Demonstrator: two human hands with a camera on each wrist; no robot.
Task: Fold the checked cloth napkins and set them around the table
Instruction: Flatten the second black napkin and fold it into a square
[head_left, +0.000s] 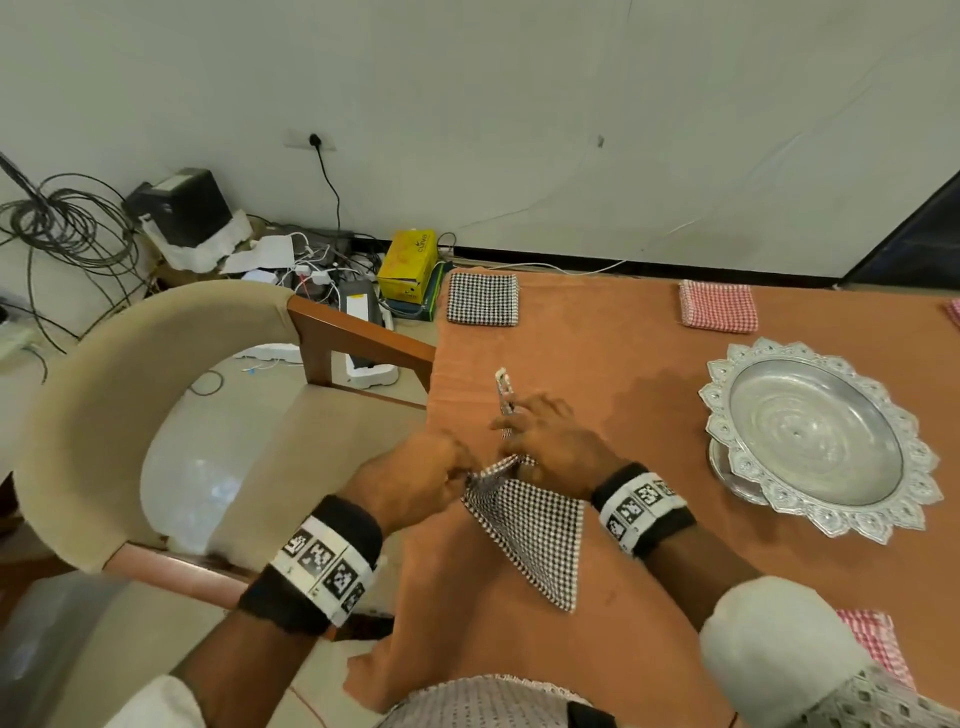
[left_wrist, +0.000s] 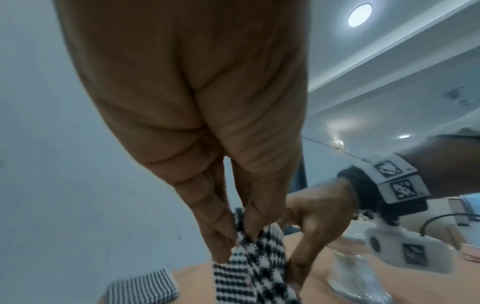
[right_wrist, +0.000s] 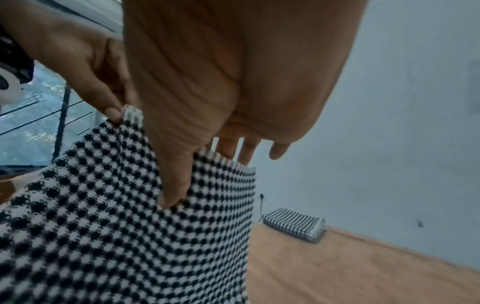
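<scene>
A black-and-white checked napkin (head_left: 530, 530) is lifted off the orange tablecloth near the table's left edge, one pointed corner hanging toward me. My left hand (head_left: 415, 480) pinches its top corner between thumb and fingertips (left_wrist: 223, 236). My right hand (head_left: 550, 441) grips the same napkin (right_wrist: 130, 216) further along its upper edge, thumb pressed on the cloth and fingers behind it. A folded black-and-white napkin (head_left: 483, 300) lies at the far left corner. A folded red checked napkin (head_left: 718, 306) lies further right along the far edge.
An ornate silver dish (head_left: 815, 441) stands on the table (head_left: 623, 358) to the right. Another red checked napkin (head_left: 878, 644) shows under my right sleeve. A beige armchair (head_left: 156, 395) sits close to the table's left side. Cables and a yellow box (head_left: 408, 262) litter the floor.
</scene>
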